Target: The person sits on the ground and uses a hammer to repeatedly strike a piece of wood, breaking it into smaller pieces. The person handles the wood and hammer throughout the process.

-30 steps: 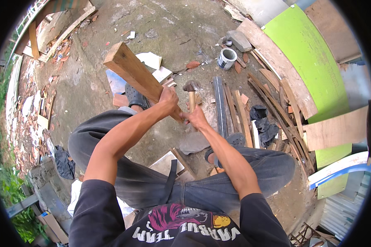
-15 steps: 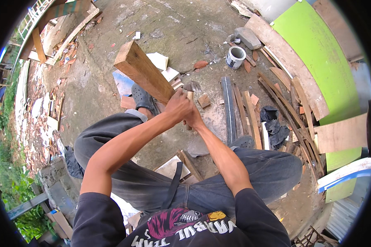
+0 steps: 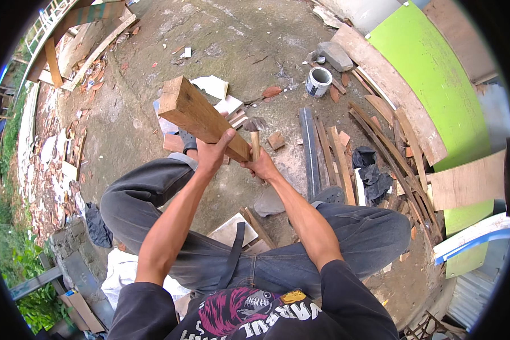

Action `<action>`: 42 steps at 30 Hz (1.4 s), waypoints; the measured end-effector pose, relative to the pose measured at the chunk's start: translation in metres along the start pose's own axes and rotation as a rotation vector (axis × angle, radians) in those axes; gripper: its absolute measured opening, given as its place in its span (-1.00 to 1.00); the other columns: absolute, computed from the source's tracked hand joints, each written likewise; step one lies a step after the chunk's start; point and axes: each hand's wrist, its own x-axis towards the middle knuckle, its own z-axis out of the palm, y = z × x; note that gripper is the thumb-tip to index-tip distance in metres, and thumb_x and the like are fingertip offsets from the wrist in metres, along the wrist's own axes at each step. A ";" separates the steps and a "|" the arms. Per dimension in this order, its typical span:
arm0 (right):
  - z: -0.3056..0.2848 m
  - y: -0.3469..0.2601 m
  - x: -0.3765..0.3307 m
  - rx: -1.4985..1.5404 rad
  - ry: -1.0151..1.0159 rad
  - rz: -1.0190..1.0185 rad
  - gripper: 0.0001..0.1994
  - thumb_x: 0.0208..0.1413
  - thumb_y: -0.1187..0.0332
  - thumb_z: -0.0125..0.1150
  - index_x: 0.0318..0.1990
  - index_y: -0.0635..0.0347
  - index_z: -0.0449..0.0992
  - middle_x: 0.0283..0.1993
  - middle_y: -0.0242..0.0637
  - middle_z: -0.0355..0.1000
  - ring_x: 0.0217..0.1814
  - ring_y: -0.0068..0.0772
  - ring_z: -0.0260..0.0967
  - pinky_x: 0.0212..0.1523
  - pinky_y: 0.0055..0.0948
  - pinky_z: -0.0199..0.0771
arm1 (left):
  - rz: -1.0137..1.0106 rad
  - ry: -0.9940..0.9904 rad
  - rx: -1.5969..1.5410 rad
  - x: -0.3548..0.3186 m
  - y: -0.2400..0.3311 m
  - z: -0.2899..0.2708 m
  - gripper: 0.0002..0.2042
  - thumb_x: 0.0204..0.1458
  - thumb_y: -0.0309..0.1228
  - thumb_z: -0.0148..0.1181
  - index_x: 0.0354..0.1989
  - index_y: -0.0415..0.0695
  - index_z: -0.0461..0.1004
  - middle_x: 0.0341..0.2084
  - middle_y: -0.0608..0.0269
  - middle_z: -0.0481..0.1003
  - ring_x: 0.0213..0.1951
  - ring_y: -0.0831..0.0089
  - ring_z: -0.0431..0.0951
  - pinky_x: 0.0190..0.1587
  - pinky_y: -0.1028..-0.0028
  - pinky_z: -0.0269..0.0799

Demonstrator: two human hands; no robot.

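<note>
A thick wooden beam (image 3: 201, 116) slants up and away to the left in front of me, raised above the ground. My left hand (image 3: 212, 155) is closed around its side, the thumb lying along the wood; the fingers beneath are mostly hidden. At the beam's near end my right hand (image 3: 262, 165) grips the wooden handle of a hammer (image 3: 255, 140), whose dark head points away from me. The right fingers also lie against the beam's end; whether they bear any of its weight I cannot tell.
Long wooden strips (image 3: 343, 164) and a dark grey bar (image 3: 310, 153) lie to the right, near a black plastic bag (image 3: 374, 175). A paint can (image 3: 318, 81) stands farther off. A small wood block (image 3: 276, 140) and a flat stone (image 3: 269, 202) rest between my legs.
My left hand has shifted from the beam's near end to farther along its side. The beam's far end has dropped slightly, and more of the hammer shows.
</note>
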 end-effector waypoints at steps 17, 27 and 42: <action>-0.073 0.019 -0.046 -0.100 0.481 0.157 -0.67 0.21 0.14 0.29 -0.23 0.22 0.37 -0.59 -0.37 0.36 -0.70 -0.54 0.30 -0.73 -0.44 0.30 | 0.033 0.377 0.030 0.023 -0.036 0.014 -0.58 0.04 -0.27 0.41 -0.06 -0.33 0.47 -0.14 0.08 0.53 -0.07 0.32 0.52 0.05 0.33 0.42; -0.033 0.073 -0.014 -0.325 0.243 0.324 -0.65 0.17 0.13 0.28 -0.16 0.30 0.49 -0.63 -0.32 0.35 -0.76 -0.44 0.28 -0.77 -0.34 0.27 | 0.146 0.418 0.238 0.069 -0.032 0.034 -0.69 0.05 -0.35 0.34 -0.16 -0.31 0.46 -0.27 0.13 0.54 -0.20 0.36 0.54 -0.08 0.37 0.43; -0.044 0.066 0.003 -0.428 0.352 0.235 -0.70 0.14 0.20 0.20 -0.26 0.32 0.56 -0.50 0.13 0.47 -0.44 0.09 0.49 -0.37 -0.11 0.40 | 0.189 0.505 0.259 0.117 -0.042 0.043 -0.65 -0.01 -0.35 0.37 -0.13 -0.27 0.43 -0.27 0.13 0.54 -0.19 0.34 0.55 -0.09 0.35 0.43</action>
